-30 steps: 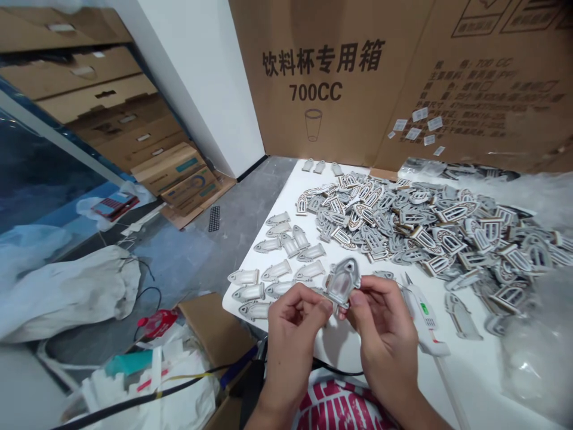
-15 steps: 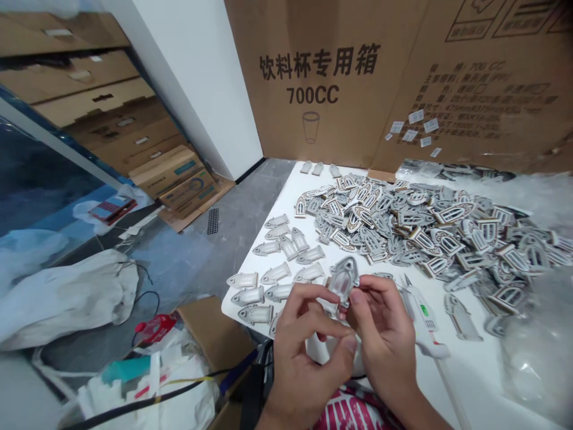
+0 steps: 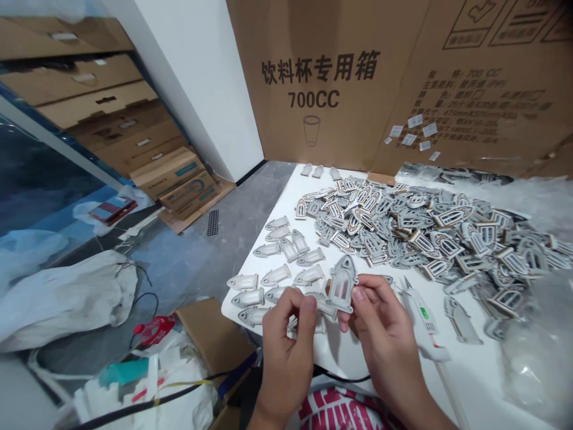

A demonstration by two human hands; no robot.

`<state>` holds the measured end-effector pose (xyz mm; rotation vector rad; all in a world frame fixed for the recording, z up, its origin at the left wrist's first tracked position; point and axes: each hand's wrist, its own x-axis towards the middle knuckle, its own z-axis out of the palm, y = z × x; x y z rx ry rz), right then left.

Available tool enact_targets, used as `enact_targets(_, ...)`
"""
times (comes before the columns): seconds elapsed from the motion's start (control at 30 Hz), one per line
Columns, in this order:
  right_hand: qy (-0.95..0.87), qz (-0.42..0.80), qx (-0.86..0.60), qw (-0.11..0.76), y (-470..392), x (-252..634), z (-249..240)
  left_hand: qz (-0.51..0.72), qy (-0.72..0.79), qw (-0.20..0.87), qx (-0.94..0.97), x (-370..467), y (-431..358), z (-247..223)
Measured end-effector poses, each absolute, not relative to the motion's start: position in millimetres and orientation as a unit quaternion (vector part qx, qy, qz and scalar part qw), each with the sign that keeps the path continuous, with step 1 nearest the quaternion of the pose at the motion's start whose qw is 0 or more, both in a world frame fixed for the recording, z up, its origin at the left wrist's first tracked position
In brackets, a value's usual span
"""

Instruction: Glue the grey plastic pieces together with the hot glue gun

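Observation:
My right hand [image 3: 387,331] grips a small grey arched window-shaped piece [image 3: 342,283] between thumb and fingers, upright with its point up and a pale panel in its opening. My left hand [image 3: 290,343] is just left of it, apart from the piece, thumb and fingertips pinched together; whatever they hold, if anything, is too small to make out. Several similar pieces [image 3: 275,275] with pale panels lie spread on the table's left side. Right of my right hand lies a white glue gun [image 3: 423,319] with a green display, a pale stick trailing from its rear.
A heap of arched window pieces [image 3: 403,224] covers the back and right of the white table [image 3: 293,200]. One piece [image 3: 461,319] lies beside the glue gun. Clear plastic bags [image 3: 537,352] sit at the right edge. A large cardboard box [image 3: 340,137] stands behind; an open carton [image 3: 215,334] is lower left.
My left hand has drawn left and down, away from the window piece. The right hand keeps hold of the piece, which now shows more fully and upright.

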<state>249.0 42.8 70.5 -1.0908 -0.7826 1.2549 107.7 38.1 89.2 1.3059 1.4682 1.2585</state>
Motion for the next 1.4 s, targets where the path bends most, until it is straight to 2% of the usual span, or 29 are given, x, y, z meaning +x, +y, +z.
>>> enact_targets(0.3, -0.317, 0.608, -0.441, 0.579, 38, 248, 70, 0.493, 0.572, 0.433, 0.492, 112, 52, 96)
enact_targets(0.57, -0.314, 0.603, -0.441, 0.586, 38, 246, 72, 0.507, 0.582, 0.44, 0.459, 116, 58, 97)
enact_targets(0.73, -0.321, 0.599, -0.438, 0.588, 39, 246, 74, 0.54, 0.583, 0.355, 0.492, 116, 59, 103)
enact_targets(1.03, -0.412, 0.554, -0.457, 0.561, 38, 253, 67, 0.476, 0.539, 0.222, 0.658, 99, 65, 114)
enact_targets(1.17, -0.439, 0.528, -0.467, 0.557, 35, 251, 58, 0.464, 0.566, 0.257, 0.631, 100, 66, 116)
enact_targets(1.4, -0.441, 0.461, -0.514, 0.574, 28, 237, 55, 0.441, 0.601, 0.412, 0.525, 100, 67, 105)
